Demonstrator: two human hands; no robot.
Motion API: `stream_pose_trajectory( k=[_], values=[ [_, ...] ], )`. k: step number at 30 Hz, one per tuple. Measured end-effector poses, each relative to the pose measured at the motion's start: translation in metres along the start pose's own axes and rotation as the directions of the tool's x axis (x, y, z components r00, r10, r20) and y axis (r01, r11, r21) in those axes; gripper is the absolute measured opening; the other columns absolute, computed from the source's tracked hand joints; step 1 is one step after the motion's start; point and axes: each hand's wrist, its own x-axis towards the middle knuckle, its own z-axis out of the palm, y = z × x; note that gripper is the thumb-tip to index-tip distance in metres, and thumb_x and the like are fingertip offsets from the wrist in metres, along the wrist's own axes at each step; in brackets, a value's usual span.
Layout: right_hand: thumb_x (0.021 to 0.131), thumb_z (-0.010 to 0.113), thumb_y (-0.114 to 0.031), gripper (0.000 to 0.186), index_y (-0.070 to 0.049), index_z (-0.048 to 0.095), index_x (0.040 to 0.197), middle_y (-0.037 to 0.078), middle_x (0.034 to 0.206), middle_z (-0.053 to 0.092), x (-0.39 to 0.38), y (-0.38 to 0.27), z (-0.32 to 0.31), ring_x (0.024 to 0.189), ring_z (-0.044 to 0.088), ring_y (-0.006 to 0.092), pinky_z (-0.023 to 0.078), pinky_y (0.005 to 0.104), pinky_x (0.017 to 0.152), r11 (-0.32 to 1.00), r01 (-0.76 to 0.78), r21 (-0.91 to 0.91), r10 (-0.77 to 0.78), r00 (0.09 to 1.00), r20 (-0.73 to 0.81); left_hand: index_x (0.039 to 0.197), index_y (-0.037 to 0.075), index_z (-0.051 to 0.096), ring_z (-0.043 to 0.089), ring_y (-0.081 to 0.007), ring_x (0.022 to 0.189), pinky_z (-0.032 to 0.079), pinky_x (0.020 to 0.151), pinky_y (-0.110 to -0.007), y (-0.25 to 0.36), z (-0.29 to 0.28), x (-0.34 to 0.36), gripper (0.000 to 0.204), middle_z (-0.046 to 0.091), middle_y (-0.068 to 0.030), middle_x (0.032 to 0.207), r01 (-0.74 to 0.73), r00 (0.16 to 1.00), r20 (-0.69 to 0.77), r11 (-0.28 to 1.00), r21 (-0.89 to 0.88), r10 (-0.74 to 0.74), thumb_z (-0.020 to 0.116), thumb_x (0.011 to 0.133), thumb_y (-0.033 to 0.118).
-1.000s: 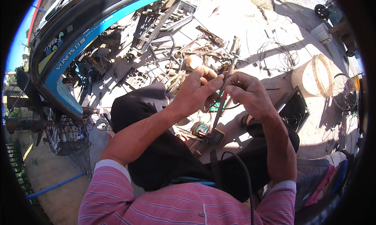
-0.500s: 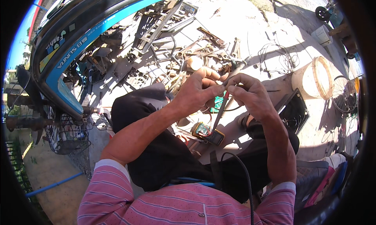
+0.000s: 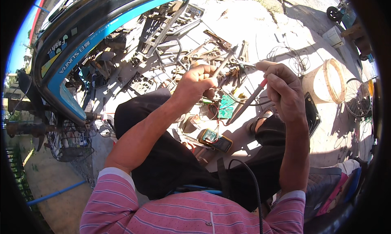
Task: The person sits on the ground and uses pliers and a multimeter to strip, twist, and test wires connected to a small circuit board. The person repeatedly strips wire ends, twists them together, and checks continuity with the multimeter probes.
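My left hand (image 3: 196, 85) is closed around a slim pale grey rod (image 3: 225, 63), which points up and away to the right. My right hand (image 3: 285, 89) pinches a grey pen-like tool with a red collar (image 3: 249, 104); its narrow end slants down to the left. The hands are apart, above my bent legs. Below them, a green circuit board (image 3: 227, 107) with thin red and dark wires lies between my legs. Nearer to me is a dark meter with a yellow edge (image 3: 222, 144), a small board (image 3: 209, 136) beside it.
Metal scrap and tools (image 3: 211, 50) spread over the ground ahead. A large blue and black curved frame (image 3: 73, 67) stands at the left. To the right are a pale bucket (image 3: 326, 81), coiled wire (image 3: 299, 63), a spoked wheel (image 3: 358, 97) and a dark tray (image 3: 311, 114).
My hands, together before, have moved apart. The left has shifted left with the grey rod, the right has moved right with the red-collared tool, uncovering the green board.
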Motion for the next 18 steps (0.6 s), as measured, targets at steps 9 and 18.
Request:
stream_pose_trajectory(
  k=[9, 18],
  values=[
    [0.097, 0.049, -0.008, 0.014, 0.002, 0.057, 0.102, 0.019, 0.119, 0.063, -0.01, -0.014, -0.02, 0.048, 0.038, -0.0008, 0.035, 0.0165, 0.044, 0.891, 0.193, 0.411, -0.236, 0.97, 0.057, 0.092, 0.004, 0.056, 0.059, -0.011, 0.056, 0.048, 0.045, -0.025, -0.06, 0.005, 0.033, 0.019, 0.058, -0.004, 0.076, 0.311, 0.95, -0.064, 0.943, 0.115, -0.306, 0.065, 0.093, 0.02],
    [0.095, 0.052, -0.01, 0.014, 0.004, 0.055, 0.099, 0.018, 0.112, 0.058, -0.027, -0.018, -0.002, 0.047, 0.037, -0.0003, 0.035, 0.0135, 0.041, 0.805, 0.121, 0.581, -0.304, 0.925, 0.228, 0.117, -0.005, 0.05, 0.071, -0.0323, 0.078, 0.061, 0.058, -0.039, -0.11, 0.027, 0.063, 0.053, 0.063, -0.0273, 0.111, 0.613, 0.78, 0.15, 0.79, 0.016, -0.608, 0.05, 0.101, 0.045]
  ],
)
